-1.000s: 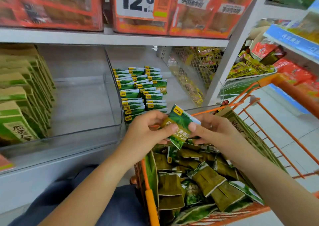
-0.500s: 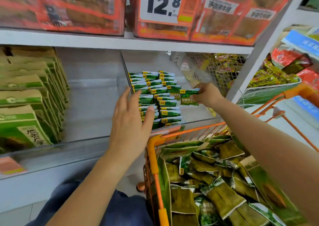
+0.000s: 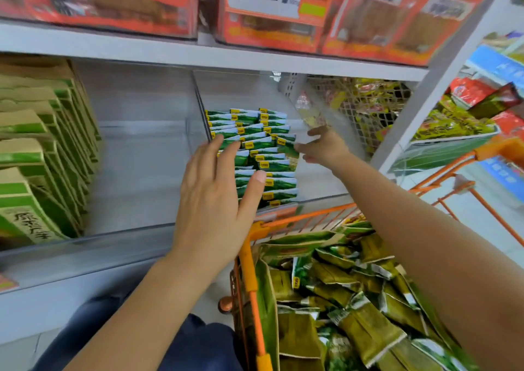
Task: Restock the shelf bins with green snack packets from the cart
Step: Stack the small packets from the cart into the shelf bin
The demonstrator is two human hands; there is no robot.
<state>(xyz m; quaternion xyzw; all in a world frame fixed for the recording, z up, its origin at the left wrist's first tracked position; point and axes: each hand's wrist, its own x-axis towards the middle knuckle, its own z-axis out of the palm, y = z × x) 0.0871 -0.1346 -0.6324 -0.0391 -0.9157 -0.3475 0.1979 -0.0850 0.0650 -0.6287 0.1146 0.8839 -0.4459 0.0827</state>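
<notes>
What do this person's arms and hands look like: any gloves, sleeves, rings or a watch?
Both are bare. The left hand and right hand wear no gloves, and no rings show on the visible fingers. Neither forearm has a sleeve, watch or bracelet as far as the picture reaches. The only clothing in view is dark blue fabric below the arms, seemingly trousers.

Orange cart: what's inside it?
The orange cart holds a loose pile of green snack packets, with a flattened carton along its left wall. Packets beneath the pile and the cart floor are covered.
</notes>
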